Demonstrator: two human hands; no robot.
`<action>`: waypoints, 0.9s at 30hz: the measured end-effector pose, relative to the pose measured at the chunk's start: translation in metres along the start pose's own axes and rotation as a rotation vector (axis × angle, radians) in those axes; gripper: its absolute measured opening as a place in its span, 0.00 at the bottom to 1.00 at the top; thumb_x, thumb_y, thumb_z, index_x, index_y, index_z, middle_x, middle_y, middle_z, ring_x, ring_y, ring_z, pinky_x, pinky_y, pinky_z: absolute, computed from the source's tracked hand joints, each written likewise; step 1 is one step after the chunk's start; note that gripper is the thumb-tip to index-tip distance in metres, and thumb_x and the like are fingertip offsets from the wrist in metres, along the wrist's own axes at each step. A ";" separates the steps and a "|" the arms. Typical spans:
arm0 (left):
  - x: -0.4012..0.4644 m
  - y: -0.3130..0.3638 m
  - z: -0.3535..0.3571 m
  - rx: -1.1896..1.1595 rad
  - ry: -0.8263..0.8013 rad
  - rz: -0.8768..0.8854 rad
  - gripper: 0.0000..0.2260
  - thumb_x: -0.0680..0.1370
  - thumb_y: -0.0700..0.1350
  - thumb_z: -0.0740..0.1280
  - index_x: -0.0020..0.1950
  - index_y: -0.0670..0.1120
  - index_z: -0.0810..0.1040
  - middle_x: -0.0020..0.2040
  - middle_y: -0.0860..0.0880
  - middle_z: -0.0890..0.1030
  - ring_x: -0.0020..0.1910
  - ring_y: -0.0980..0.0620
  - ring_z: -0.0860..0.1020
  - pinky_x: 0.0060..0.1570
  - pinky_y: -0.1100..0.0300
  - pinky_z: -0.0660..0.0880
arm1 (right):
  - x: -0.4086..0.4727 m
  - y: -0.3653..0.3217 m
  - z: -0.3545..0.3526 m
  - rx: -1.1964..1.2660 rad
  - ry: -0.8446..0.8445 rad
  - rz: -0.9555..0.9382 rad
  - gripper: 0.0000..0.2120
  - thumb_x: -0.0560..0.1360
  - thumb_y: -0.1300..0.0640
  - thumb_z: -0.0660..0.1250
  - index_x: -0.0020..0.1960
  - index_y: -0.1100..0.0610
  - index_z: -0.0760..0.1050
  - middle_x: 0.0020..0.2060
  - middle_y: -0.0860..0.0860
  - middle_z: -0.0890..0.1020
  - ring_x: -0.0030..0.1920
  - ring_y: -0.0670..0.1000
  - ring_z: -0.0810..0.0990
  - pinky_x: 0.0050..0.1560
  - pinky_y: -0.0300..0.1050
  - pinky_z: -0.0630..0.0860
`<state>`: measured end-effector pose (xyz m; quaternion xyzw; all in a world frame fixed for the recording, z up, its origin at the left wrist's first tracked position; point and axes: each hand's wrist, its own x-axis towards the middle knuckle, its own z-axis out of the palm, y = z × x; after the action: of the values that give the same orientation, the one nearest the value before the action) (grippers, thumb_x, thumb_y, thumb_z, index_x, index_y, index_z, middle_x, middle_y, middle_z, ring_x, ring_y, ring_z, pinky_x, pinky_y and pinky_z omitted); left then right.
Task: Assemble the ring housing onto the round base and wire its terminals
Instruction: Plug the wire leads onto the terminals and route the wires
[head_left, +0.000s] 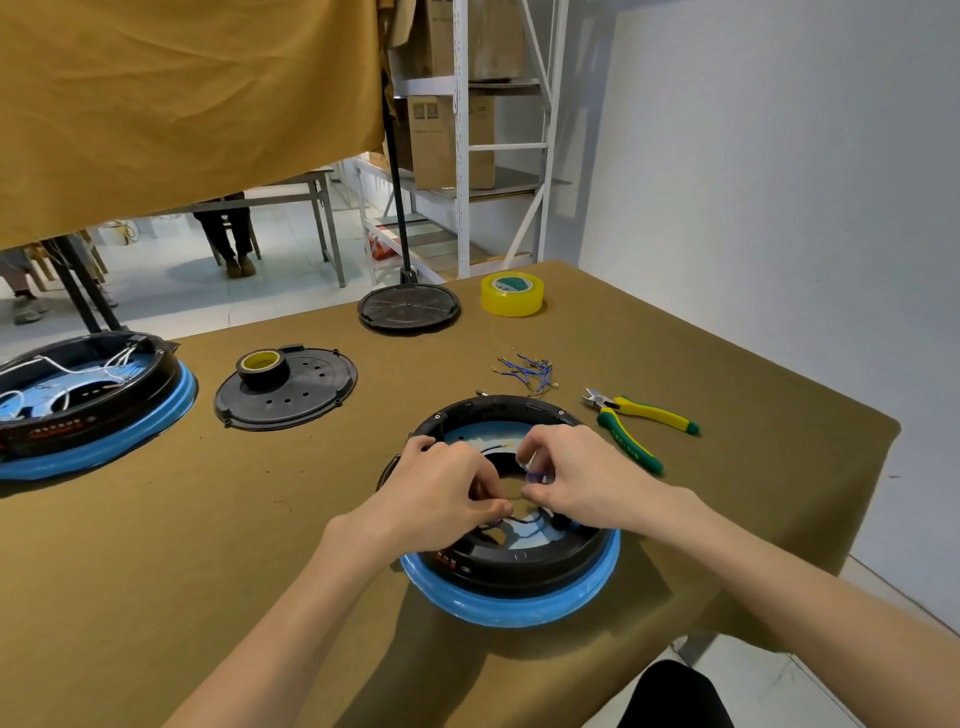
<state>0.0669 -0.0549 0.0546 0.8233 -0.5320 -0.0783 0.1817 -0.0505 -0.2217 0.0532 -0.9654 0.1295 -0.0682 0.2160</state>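
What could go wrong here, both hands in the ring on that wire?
1. Both the left hand and right hand pinch a thin blue wire inside the ring housing; pulling too hard might snap it or loosen a terminal.
2. The spare wires lie loose just behind the housing, so a nudge could scatter them.

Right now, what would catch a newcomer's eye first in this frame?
Both hands, the left hand and right hand, meet over the black ring housing with its blue rim near the table's front edge, pinching thin wires inside it. Behind it lie loose blue wires, with green-and-yellow cutters to their right and a yellow tape roll at the far edge.
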 end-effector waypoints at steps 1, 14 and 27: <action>0.001 0.000 0.001 0.003 0.015 -0.002 0.08 0.80 0.59 0.69 0.45 0.58 0.83 0.42 0.58 0.84 0.46 0.61 0.78 0.71 0.51 0.58 | 0.000 0.000 0.000 0.020 -0.003 -0.007 0.13 0.76 0.55 0.74 0.60 0.52 0.79 0.45 0.45 0.85 0.44 0.41 0.81 0.45 0.36 0.77; 0.008 0.002 0.007 -0.019 0.095 -0.038 0.07 0.78 0.60 0.71 0.45 0.60 0.87 0.36 0.61 0.82 0.43 0.61 0.77 0.68 0.51 0.64 | -0.010 0.008 -0.006 0.195 -0.132 -0.079 0.19 0.77 0.60 0.71 0.64 0.47 0.73 0.42 0.41 0.87 0.46 0.41 0.84 0.52 0.46 0.81; -0.005 -0.013 0.006 -0.277 0.297 -0.023 0.07 0.81 0.47 0.70 0.56 0.54 0.87 0.49 0.63 0.84 0.53 0.64 0.79 0.56 0.61 0.77 | -0.006 0.022 -0.017 0.165 0.182 -0.130 0.07 0.79 0.62 0.69 0.54 0.53 0.82 0.47 0.45 0.83 0.50 0.43 0.79 0.52 0.37 0.75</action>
<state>0.0734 -0.0469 0.0440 0.7989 -0.4742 -0.0306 0.3686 -0.0642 -0.2463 0.0587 -0.9405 0.0797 -0.1800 0.2771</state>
